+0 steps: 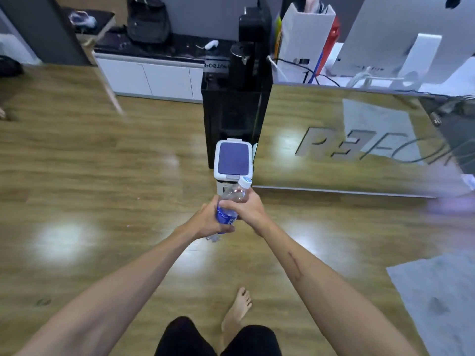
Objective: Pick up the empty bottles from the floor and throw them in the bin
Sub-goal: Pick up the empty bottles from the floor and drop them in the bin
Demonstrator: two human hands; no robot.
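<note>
Both my hands hold one clear plastic bottle [234, 195] with a blue label and a white cap, tilted with the cap up and to the right. My left hand [208, 222] grips its lower, labelled half. My right hand [248, 208] wraps its upper half just below the neck. A small white bin [232, 160] with a closed blue-grey lid stands on the floor right behind the bottle, in front of a black cabinet. The bottle's cap sits near the bin's front edge.
A tall black cabinet [235, 109] stands behind the bin. A large mirror-like panel [359, 140] lies along the floor to the right. White low cupboards [154, 78] line the back wall. My bare foot [237, 309] is on the wooden floor [90, 176].
</note>
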